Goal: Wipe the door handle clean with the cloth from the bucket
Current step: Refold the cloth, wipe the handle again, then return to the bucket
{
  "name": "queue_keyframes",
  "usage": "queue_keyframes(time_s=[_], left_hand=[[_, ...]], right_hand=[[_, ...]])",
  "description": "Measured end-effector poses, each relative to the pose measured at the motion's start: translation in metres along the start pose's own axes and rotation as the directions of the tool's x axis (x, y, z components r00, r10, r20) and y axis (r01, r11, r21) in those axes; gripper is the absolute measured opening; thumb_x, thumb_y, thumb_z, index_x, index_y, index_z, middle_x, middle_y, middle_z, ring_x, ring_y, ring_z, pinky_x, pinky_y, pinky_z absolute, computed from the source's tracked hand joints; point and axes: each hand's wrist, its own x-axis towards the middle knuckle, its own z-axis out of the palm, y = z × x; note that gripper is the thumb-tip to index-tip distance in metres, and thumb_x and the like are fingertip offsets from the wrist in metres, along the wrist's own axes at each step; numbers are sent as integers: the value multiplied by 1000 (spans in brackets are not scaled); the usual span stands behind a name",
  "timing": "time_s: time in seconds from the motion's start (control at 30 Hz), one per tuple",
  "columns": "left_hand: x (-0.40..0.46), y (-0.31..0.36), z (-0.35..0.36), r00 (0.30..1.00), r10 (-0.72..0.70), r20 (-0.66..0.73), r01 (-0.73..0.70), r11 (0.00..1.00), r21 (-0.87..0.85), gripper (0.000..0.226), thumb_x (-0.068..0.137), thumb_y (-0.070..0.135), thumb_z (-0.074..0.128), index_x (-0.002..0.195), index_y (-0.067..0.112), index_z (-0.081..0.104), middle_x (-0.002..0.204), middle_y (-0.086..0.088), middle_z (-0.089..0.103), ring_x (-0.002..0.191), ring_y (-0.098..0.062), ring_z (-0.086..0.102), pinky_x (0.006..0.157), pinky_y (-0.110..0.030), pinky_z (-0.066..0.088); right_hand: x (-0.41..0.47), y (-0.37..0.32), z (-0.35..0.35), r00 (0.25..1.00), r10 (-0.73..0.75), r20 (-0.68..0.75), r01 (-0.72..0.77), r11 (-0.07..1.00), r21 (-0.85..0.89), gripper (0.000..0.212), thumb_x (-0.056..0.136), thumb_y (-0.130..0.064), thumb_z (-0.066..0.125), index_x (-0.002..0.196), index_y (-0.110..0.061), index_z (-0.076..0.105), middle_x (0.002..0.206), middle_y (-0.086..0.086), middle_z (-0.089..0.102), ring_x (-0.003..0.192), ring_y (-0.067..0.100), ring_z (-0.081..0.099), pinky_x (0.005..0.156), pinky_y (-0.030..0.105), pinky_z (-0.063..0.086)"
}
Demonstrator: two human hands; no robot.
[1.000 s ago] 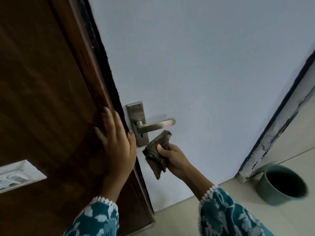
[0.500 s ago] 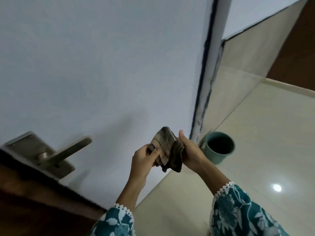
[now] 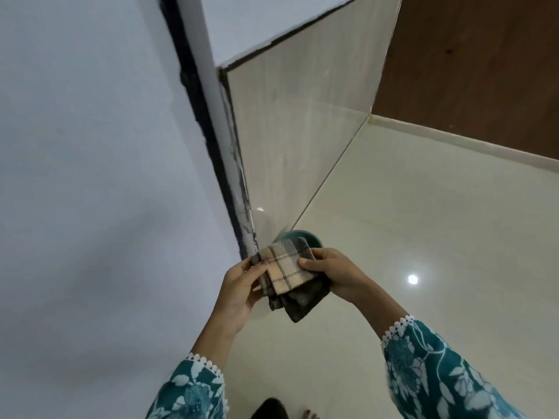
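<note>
Left hand: fingers curled, thumb pinching the left edge of the cloth. Right hand: thumb on top, gripping the right edge. Cloth: folded, plaid, held above the teal bucket. No legible writing.

The teal bucket is mostly hidden behind the plaid cloth — only an arc of its rim shows. The cloth covers the left hand's fingertips. Both floral sleeves and the toes run off the bottom edge.
</note>
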Motion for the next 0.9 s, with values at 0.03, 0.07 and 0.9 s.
queue_keyframes(time_s=[0.03,0.07,0.9], left_hand=[[15,-4,9,1000,-21,0,21,1000,5,23,89,12,59,110,6,66,98,-13,72,90,-24,68,67,-32,54],[30,-7,17,999,-38,-11,38,999,19,21,90,11,58,109,7,65,97,-13,72,90,-25,68,69,-33,54],[413,-130,78,869,-305,-388,328,945,-7,24,99,22,43,109,9,61,99,-12,71,75,-22,66,66,-30,52]], right_hand=[[8,-2,-15,1000,14,-26,-14,1000,5,12,88,-7,60,97,-7,69,87,7,72,80,19,68,73,28,57],[17,-4,-31,998,24,-60,-24,1000,11,11,88,-7,61,96,-8,69,87,7,72,81,20,68,74,30,57],[411,60,-270,838,443,-319,-510,844,-166,9,77,-7,66,85,-11,68,91,14,69,88,30,66,83,42,56]])
